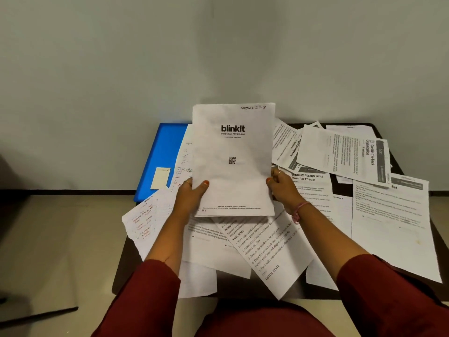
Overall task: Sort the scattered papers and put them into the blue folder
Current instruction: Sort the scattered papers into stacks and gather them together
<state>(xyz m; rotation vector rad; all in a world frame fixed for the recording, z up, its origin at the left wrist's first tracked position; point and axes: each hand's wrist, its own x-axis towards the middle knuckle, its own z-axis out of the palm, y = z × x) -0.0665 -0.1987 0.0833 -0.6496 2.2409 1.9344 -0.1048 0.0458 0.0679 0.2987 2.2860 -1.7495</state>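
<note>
Thumbs of both hands lie flat on the front of the blinkit sheet [233, 161], remaining fingers hidden behind it, so each hand pinches a lower side edge. Left hand [190, 194] on the left edge, right hand [283, 187] on the right edge, sheet held upright, facing camera, above the table [126, 271].

Handling, as a judgement: very light, thin, floppy, creases easily; whether one sheet or a few stacked, cannot tell. Two-sided edge grip low down keeps it from flopping; the top corner would droop one-handed.

Look: white, lightly crumpled, black "blinkit" logo, QR code at middle, handwritten "SECTION" note top right, small print at bottom.

Scattered papers [272, 249] overlap across the dark table beneath and to the right, some printed, one handwritten at left [145, 220]. Blue folder [165, 147] lies flat at back left, partly under papers, pale label [160, 178] on it.
</note>
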